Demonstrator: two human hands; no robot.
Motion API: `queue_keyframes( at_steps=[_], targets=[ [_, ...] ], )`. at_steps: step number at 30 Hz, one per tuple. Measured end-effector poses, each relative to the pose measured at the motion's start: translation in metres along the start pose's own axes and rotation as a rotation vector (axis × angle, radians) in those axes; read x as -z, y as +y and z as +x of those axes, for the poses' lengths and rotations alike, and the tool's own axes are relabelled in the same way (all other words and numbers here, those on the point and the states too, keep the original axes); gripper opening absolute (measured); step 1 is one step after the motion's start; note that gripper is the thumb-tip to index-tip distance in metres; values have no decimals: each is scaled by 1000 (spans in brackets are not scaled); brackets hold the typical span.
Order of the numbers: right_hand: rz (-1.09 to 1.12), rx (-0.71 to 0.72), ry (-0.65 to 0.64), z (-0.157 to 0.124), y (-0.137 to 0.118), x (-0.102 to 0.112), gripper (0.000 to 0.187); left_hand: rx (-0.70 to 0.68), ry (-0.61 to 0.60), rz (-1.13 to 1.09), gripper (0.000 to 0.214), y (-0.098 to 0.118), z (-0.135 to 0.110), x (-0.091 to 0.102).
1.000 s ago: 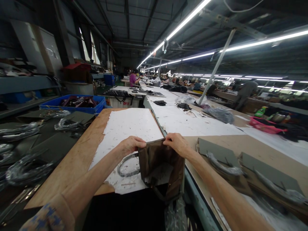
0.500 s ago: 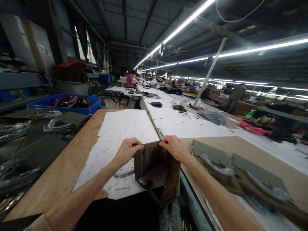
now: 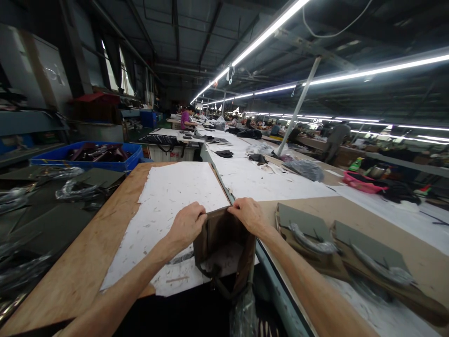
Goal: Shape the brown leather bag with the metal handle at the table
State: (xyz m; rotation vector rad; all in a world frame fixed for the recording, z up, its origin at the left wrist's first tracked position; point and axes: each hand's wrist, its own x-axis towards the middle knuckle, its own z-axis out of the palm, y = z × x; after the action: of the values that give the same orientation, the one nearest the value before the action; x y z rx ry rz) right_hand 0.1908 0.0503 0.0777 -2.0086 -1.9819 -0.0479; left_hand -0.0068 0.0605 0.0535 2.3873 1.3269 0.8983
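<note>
A dark olive-brown bag (image 3: 220, 230) hangs between my two hands, its open mouth facing me and its inner lining showing. My left hand (image 3: 187, 223) pinches the top edge at its left corner. At the right end of that edge, my right hand (image 3: 247, 214) grips the rim between thumb and fingers. A clear plastic-wrapped strap (image 3: 243, 311) dangles below the bag near my lap. White paper with scraps (image 3: 175, 192) covers the table under and beyond my hands.
Two olive bags with plastic-wrapped handles (image 3: 308, 229) lie on the right table. More dark green pieces (image 3: 52, 215) are stacked at left, with a blue crate (image 3: 129, 161) behind. A pink basin (image 3: 363, 182) sits far right. A person in purple (image 3: 185, 119) works farther back.
The rim between my hands has gone from fairly straight to more curved. Both hands still hold the bag, and the whole view has shifted slightly.
</note>
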Motion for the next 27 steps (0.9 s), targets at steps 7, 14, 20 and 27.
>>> queue_keyframes(
  at_steps=[7, 14, 20, 27],
  targets=[
    [-37, 0, 15, 2, 4, -7, 26, -33, -152, 242, 16, 38, 29, -24],
    [106, 168, 84, -22, 16, 9, 16, -60, -156, 207, 18, 40, 44, -29],
    [314, -213, -84, -45, 31, 11, 49, -141, -171, 104, 26, 37, 40, -24],
    [313, -45, -218, -31, 51, 19, 11, -159, -287, 59, 30, 41, 43, -3]
  ],
)
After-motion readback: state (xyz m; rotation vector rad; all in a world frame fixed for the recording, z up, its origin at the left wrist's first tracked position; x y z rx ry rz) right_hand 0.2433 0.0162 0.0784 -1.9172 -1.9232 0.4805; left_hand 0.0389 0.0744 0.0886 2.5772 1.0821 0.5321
